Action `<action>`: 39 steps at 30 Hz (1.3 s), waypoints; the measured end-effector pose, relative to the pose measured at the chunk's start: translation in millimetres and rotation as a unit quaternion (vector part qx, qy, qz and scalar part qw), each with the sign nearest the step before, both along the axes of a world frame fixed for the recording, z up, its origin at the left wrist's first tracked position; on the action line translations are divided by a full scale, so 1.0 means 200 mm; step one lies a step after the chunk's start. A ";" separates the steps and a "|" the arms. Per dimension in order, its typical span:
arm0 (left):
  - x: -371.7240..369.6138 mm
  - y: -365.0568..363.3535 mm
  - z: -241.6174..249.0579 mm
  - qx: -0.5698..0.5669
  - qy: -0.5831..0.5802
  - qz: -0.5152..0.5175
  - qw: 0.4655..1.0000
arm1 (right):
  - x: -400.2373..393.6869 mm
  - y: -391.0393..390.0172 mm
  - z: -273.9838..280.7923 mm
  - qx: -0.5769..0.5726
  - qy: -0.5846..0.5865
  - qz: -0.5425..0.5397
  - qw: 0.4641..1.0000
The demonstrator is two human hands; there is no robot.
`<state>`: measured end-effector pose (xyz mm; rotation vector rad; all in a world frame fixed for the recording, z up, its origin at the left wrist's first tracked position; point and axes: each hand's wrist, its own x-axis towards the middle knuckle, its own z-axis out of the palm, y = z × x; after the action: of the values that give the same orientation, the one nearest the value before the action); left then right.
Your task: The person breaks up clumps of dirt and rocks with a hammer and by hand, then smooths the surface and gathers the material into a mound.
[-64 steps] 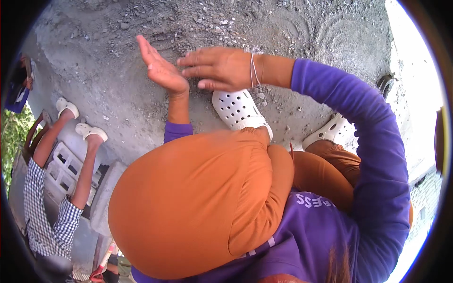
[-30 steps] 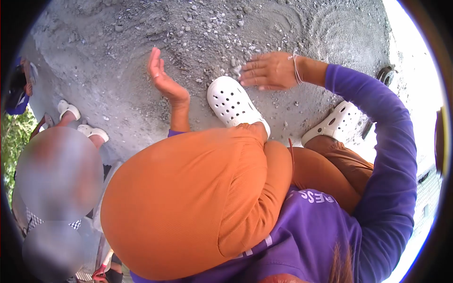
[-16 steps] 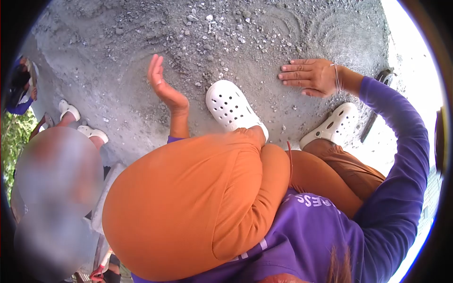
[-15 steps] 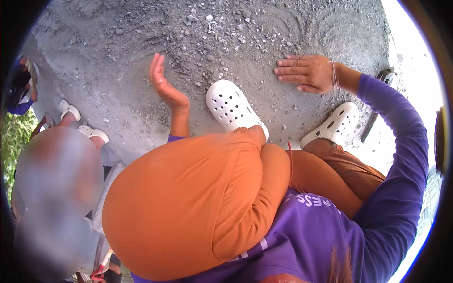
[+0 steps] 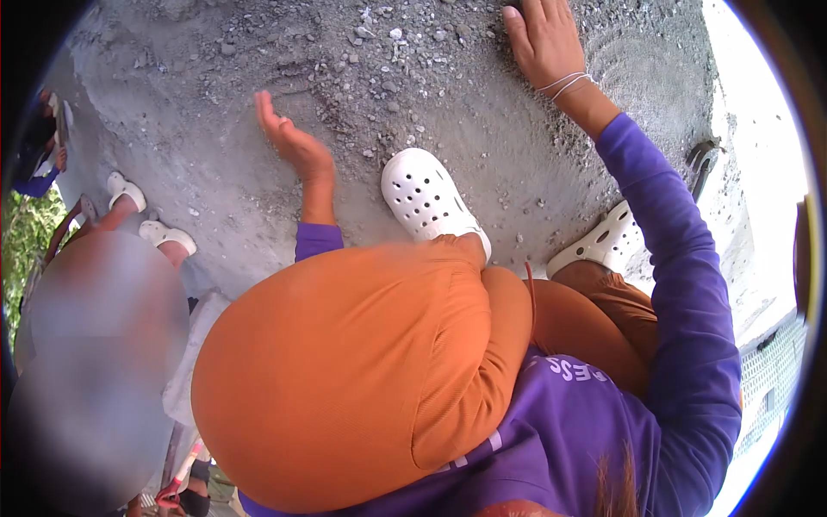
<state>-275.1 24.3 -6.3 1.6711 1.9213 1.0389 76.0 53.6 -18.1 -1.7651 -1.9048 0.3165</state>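
While the person crouches over the grey sand [image 5: 215, 164], the right hand [image 5: 544, 41] lies palm down at the far edge of the view, fingers spread flat and slightly apart on the sand beside a scatter of small stones [image 5: 405, 39]; its grip closes on nothing, and the fingertips run out of the picture at the top. Thin white strings [image 5: 564, 84] circle that wrist, and a purple sleeve [image 5: 680, 258] runs back from it toward the near right. To the left, the left hand [image 5: 289, 138] is raised on edge above the sand, palm open and fingers loosely curved, grip apart and holding nothing; whether its lower edge touches the sand cannot be told. Between the two hands, nearer the body, a white perforated clog [image 5: 426, 196] stands on the sand, and a second white clog [image 5: 603, 243] shows under the right arm. Orange trousers [image 5: 345, 370] over the bent knees fill the near middle of the view. At the far left, another person's feet in white sandals [image 5: 142, 211] rest on the ground, well apart from both hands. Curved sweep marks [image 5: 637, 52] show in the sand just right of the right hand.
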 end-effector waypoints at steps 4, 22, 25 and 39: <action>0.12 0.09 0.00 0.002 0.043 -0.022 0.999 | -0.42 -0.05 0.10 -0.032 0.059 0.023 0.997; 0.36 0.18 -0.04 0.005 0.019 -0.084 0.996 | -0.77 -0.06 0.10 -0.006 0.129 -0.032 0.991; 0.46 0.12 -0.02 -0.011 -0.003 -0.135 0.991 | -0.84 -0.06 0.04 0.034 0.275 -0.074 0.958; 0.71 0.21 0.34 -0.227 -0.533 0.096 0.809 | -0.79 0.12 0.29 -0.329 0.794 -0.358 0.365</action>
<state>-133.8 67.3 62.3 0.4011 1.3611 1.1048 -81.6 78.1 39.1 -1.1768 0.5389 1.7037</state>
